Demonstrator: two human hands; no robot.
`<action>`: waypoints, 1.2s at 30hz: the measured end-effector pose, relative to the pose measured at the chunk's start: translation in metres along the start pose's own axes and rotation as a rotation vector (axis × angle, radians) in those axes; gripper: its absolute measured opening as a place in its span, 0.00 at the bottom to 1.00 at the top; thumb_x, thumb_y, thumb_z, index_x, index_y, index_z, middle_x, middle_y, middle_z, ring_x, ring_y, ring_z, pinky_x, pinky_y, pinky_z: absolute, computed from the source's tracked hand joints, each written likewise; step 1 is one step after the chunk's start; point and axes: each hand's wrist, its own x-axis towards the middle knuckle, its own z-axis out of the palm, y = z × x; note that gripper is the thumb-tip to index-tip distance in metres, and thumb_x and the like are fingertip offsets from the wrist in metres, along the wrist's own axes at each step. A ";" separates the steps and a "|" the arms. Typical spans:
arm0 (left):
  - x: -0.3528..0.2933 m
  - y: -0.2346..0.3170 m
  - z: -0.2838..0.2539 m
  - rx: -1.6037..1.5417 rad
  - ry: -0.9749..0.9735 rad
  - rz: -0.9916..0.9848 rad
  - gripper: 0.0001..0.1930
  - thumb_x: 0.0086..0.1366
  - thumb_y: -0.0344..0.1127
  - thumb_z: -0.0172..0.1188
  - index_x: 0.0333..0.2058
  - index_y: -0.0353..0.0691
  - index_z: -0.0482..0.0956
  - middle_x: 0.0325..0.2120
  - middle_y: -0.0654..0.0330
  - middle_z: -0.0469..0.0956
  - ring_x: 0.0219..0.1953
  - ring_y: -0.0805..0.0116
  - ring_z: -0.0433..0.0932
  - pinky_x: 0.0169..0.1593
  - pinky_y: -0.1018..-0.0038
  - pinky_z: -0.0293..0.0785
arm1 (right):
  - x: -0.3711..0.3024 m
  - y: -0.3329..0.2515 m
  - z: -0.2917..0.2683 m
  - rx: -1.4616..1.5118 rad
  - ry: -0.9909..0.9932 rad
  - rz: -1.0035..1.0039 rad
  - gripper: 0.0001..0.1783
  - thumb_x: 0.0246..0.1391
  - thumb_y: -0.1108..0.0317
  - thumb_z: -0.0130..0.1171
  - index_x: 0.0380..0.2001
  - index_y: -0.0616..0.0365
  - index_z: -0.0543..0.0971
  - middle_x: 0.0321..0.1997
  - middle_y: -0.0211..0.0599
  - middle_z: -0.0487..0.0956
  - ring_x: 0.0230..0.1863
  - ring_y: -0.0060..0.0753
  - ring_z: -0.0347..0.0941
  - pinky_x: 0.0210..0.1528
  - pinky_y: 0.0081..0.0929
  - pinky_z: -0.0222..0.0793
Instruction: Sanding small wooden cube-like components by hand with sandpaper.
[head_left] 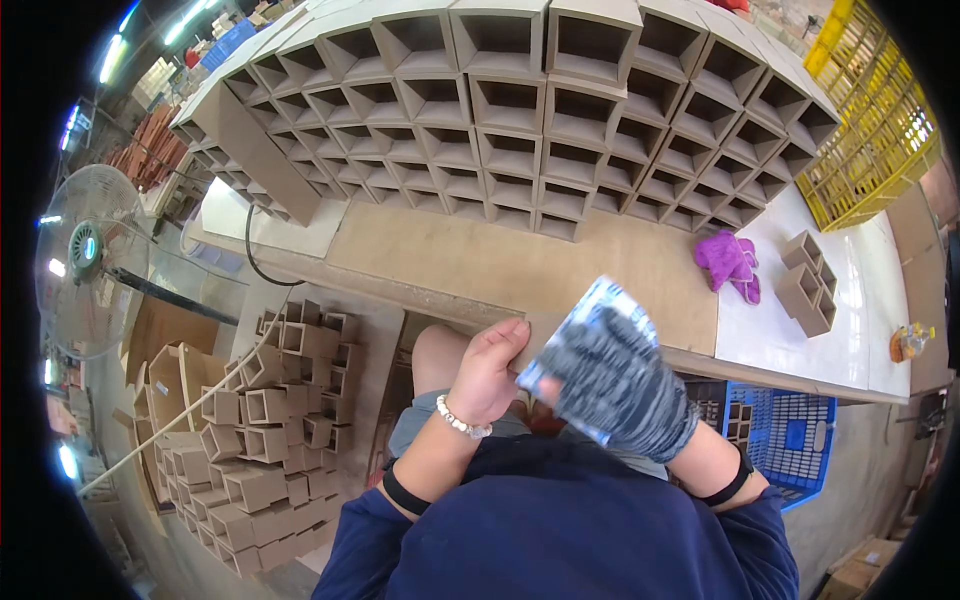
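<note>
1. While the left hand (485, 375) sat at 6 o'clock, just below dead centre, it was bare with its thumb up and fingers curled, beaded bracelet (463, 418) on the wrist; couldn't honestly tell if it was gripping something brown, since everything by the fingertips blended into the table (440, 250)
2. The right hand (620, 380) was at 4 o'clock, pretty blurry, in a grey knit glove (640, 400) with a bare fingertip poking out, and it was grasping a blue-and-white sheet (607, 293)
3. That sheet was right under the glove, sticking out past it towards 12 o'clock and along its left side, close to the left hand's fingertips
4. Up at 12 o'clock, a big wall of open brown boxes (500, 62) was stacked on the table
5. Over at 3 o'clock lay a crumpled purple cloth (722, 258), then a little cluster of brown boxes (800, 292), then a small bottle (910, 340) near the table's far right end
6. Yellow crate (832, 35) at 2 o'clock, blue crate (798, 434) below the tabletop at 4
7. Fan (86, 247) at 9 o'clock, and a messy heap of brown boxes (265, 485) at 8
</note>
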 end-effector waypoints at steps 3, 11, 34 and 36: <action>-0.003 -0.003 -0.002 -0.065 -0.094 -0.046 0.10 0.64 0.33 0.47 0.39 0.33 0.72 0.35 0.60 0.76 0.38 0.73 0.74 0.45 0.77 0.67 | -0.004 0.013 0.012 -0.073 0.010 -0.071 0.20 0.47 0.65 0.50 0.46 0.49 0.72 0.50 0.36 0.71 0.55 0.39 0.63 0.60 0.47 0.49; -0.006 -0.001 0.009 0.095 0.118 0.045 0.10 0.64 0.33 0.47 0.38 0.34 0.73 0.35 0.62 0.76 0.38 0.76 0.73 0.43 0.79 0.67 | 0.003 0.007 -0.003 0.030 0.033 0.061 0.22 0.45 0.65 0.52 0.47 0.50 0.72 0.49 0.36 0.72 0.52 0.42 0.66 0.58 0.44 0.53; 0.001 -0.008 0.018 -0.135 0.043 0.084 0.17 0.59 0.25 0.50 0.49 0.36 0.65 0.47 0.59 0.71 0.50 0.69 0.69 0.54 0.71 0.62 | -0.018 0.035 0.034 0.026 0.303 0.390 0.34 0.40 0.85 0.45 0.56 0.58 0.63 0.52 0.47 0.69 0.54 0.47 0.65 0.59 0.41 0.55; -0.002 -0.012 0.019 -0.086 0.018 0.105 0.19 0.58 0.25 0.50 0.50 0.35 0.65 0.48 0.59 0.70 0.52 0.68 0.67 0.55 0.70 0.60 | -0.016 0.035 0.034 0.053 0.312 0.367 0.34 0.39 0.85 0.45 0.56 0.58 0.62 0.53 0.47 0.69 0.54 0.47 0.64 0.59 0.41 0.55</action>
